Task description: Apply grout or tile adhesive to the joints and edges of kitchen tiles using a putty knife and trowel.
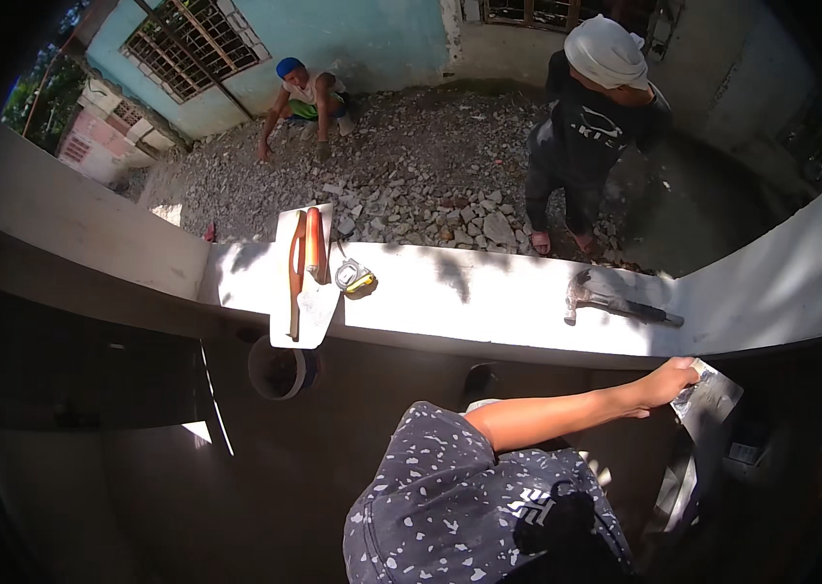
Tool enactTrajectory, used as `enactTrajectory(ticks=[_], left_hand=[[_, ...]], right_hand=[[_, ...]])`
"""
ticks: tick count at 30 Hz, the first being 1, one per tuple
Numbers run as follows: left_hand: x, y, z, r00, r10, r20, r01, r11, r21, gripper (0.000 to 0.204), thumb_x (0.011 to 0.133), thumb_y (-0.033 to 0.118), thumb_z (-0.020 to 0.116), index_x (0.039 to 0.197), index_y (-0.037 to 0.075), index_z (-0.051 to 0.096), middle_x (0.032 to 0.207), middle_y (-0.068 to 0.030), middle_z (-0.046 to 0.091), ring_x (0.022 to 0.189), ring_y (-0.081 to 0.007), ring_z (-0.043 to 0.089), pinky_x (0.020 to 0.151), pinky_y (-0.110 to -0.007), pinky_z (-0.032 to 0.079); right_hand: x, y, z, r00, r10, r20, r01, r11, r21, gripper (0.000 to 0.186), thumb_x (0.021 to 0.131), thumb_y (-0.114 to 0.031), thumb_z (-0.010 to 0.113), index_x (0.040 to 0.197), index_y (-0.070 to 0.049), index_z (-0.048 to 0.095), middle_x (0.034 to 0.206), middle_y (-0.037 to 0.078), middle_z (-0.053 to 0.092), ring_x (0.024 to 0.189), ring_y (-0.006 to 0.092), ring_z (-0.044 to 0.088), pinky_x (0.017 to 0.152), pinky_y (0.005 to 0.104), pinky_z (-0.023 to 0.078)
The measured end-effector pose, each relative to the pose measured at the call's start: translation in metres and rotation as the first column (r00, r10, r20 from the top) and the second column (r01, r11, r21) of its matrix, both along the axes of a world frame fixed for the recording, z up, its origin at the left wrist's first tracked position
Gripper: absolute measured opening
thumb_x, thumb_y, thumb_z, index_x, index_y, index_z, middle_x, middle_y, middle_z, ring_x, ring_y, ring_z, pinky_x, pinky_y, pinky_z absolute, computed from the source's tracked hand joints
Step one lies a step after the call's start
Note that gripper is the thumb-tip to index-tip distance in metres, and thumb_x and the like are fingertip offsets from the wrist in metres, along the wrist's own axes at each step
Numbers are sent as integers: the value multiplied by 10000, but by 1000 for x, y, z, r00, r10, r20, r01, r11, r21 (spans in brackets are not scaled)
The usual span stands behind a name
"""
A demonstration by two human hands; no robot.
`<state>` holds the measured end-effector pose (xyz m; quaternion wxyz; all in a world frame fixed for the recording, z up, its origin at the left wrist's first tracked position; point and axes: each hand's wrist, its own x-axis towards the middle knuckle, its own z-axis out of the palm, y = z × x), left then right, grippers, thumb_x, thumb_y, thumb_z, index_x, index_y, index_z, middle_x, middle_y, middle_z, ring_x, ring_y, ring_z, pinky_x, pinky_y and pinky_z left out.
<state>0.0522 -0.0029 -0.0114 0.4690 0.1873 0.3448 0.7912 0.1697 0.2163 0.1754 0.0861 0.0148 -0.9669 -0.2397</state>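
By the white ledge's [518, 302] near right corner, your left hand [666, 383] grips a flat grey metal plate [717, 397].
Fingers pressed together, pinching the plate's left edge; your right hand is out of view, can't tell its state. Hammer [615, 306] lies near the ledge's right end, head to the left. Toward the left end: orange-handled trowel [318, 307] on a white board [283, 302] jutting past the near edge, tape measure [355, 279] just beside.

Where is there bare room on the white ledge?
Widest patch: the ledge between tape measure and hammer. Smaller: between left wall and float, and from hammer to right wall. Crowded: float, trowel and tape measure bunched together.
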Motion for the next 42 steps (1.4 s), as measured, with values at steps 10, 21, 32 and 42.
enactTrajectory(ticks=[10,21,32,42], left_hand=[[36,7,21,860,-143,490,170,985,-10,151,857,131,382,895,82,520,736,-9,574,619,-102,560,501,-250,435],[49,-2,18,971,181,-155,-174,983,56,216,928,142,392,1066,-10,459,929,-30,546,876,-94,469,808,-240,389],[21,1,30,966,155,-208,-123,980,159,327,952,264,440,1164,15,440,1022,-8,527,933,-50,455,827,-223,383],[15,-9,45,954,215,-208,-187,972,143,311,949,253,451,1157,23,465,967,21,519,857,-30,451,783,-200,384]], right_hand=[[87,-77,-95,954,179,-242,-298,683,-667,534,817,-380,527,1147,40,531,1169,244,514,1104,397,490,922,466,382],[199,-13,-153,768,-619,-167,401,667,-628,310,887,-170,516,1135,16,537,1079,185,586,1005,321,553,866,385,432],[147,-72,-155,592,-804,64,-630,-510,-586,378,820,-61,582,1173,24,478,1164,117,523,1062,215,507,942,339,403],[149,-78,-163,612,-791,22,-643,-514,-568,379,815,-53,592,1180,-29,492,1136,90,542,1053,222,510,936,360,401]])
